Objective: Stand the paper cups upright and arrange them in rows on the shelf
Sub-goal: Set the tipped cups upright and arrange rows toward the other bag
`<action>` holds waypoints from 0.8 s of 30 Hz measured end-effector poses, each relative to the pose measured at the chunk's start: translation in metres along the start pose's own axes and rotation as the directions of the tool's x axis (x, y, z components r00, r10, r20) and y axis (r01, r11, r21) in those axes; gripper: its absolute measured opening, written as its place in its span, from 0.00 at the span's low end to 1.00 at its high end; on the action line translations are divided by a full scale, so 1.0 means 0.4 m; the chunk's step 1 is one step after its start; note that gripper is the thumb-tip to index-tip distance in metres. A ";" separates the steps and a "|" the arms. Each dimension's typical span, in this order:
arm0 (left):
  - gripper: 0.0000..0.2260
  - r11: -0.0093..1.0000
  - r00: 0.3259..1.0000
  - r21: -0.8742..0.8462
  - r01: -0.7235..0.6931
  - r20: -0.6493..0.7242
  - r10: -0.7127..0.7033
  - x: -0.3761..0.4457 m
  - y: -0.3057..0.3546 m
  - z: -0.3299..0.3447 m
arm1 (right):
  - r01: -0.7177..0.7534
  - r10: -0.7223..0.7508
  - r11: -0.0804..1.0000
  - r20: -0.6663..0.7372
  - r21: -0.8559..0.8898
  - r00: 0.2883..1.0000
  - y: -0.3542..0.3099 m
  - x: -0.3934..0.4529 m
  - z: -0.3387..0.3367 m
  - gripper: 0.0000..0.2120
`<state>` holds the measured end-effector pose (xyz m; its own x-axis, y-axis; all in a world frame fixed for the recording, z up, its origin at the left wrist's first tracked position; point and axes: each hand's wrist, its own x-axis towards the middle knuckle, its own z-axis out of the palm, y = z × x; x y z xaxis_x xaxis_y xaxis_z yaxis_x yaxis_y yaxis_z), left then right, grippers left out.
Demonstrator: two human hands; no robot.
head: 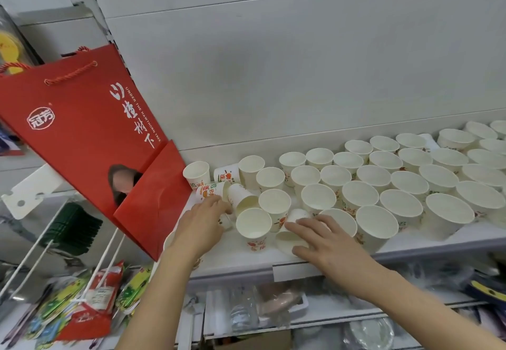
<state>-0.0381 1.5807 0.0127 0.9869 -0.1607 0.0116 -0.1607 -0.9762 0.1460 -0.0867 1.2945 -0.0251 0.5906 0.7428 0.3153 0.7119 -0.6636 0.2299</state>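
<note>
My right hand (325, 240), low and centre in the frame, lies with fingers spread over a tipped cup (291, 236), ready to roll it upright. My left hand (201, 222), just left of it, reaches for other fallen cups (219, 189); whether those fingers have closed on one I cannot tell. Beyond, right of centre, upright cups (383, 182) already stand in rows, so only this left corner needs righting. The white shelf (246, 256) has a bare front strip for new rows. A red bag (82, 130) leans at upper left; a pale wall panel (273, 76) rises behind.
</note>
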 end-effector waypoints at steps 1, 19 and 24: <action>0.16 1.000 1.000 -0.004 0.005 -0.009 -0.005 0.006 -0.003 0.000 | 0.005 -0.005 1.000 0.024 -0.017 1.000 0.003 0.002 0.004 0.15; 0.08 0.982 0.963 -0.188 -0.002 -0.264 -0.048 -0.059 -0.013 0.043 | -0.261 0.341 0.930 -0.339 0.259 0.877 0.020 -0.005 0.011 0.10; 0.11 0.843 0.963 -0.537 -0.024 -0.239 -0.125 -0.035 -0.043 -0.026 | -0.283 0.347 0.930 -0.308 0.234 0.886 0.026 -0.011 0.029 0.11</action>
<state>-0.0492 1.6014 0.0204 0.9733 0.0022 0.2296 -0.1525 -0.7411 0.6538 -0.0773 1.2855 -0.0349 0.6531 0.4004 0.6428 0.5838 -0.8068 -0.0906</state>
